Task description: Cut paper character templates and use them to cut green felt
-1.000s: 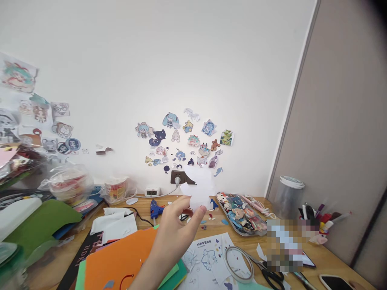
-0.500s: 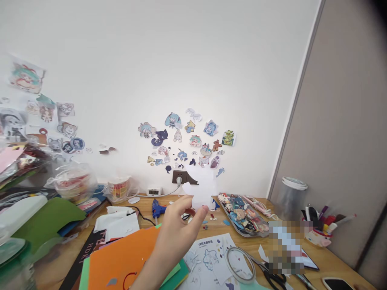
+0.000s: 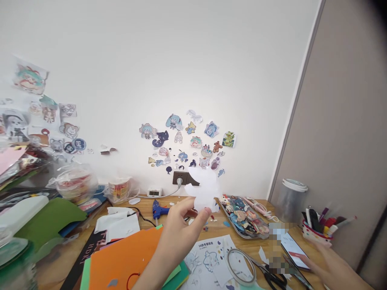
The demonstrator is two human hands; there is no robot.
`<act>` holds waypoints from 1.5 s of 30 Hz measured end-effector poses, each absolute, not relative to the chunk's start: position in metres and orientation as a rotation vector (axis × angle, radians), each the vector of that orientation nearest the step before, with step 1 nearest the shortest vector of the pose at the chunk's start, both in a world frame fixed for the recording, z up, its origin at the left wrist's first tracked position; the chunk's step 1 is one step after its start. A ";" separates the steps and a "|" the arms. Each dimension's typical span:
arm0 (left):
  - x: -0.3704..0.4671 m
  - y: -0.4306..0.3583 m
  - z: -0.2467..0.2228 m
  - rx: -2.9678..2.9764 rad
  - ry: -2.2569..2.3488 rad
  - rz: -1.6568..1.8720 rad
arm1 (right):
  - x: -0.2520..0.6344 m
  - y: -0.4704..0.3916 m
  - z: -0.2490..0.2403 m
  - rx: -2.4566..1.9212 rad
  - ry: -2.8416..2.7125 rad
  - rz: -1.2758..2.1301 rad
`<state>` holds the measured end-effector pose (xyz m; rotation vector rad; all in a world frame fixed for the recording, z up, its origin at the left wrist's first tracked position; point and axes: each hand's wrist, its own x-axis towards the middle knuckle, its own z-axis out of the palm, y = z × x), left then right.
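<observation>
My left hand (image 3: 184, 223) is raised above the middle of the desk. Its thumb and fingers pinch a white paper cutout (image 3: 205, 189), which stands upright with a curved, pointed outline. At the right, my right hand (image 3: 328, 262) reaches in over the desk, its fingers apart and slightly blurred, with nothing seen in them. It is nearest a phone (image 3: 292, 245) with a lit screen, partly pixelated; whether it touches the phone I cannot tell. A pen cup (image 3: 317, 235) stands just beyond that hand.
Coloured paper sheets (image 3: 121, 257) lie left of my arm. Ahead are a blue glue gun (image 3: 159, 209) and a bag of stickers (image 3: 242, 217). A printed sheet (image 3: 208, 262), a tape roll (image 3: 241, 268) and scissors (image 3: 273, 276) lie in front. Character cutouts (image 3: 196, 141) are on the wall.
My right hand has come into view from the right, beside the phone. The left hand still pinches the paper cutout, shifted very slightly right. More of the lit phone screen shows.
</observation>
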<state>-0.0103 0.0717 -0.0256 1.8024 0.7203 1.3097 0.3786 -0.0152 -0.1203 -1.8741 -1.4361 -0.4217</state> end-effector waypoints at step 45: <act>0.009 0.057 -0.034 1.559 0.796 1.458 | 0.139 0.023 -0.025 -1.033 -1.600 0.370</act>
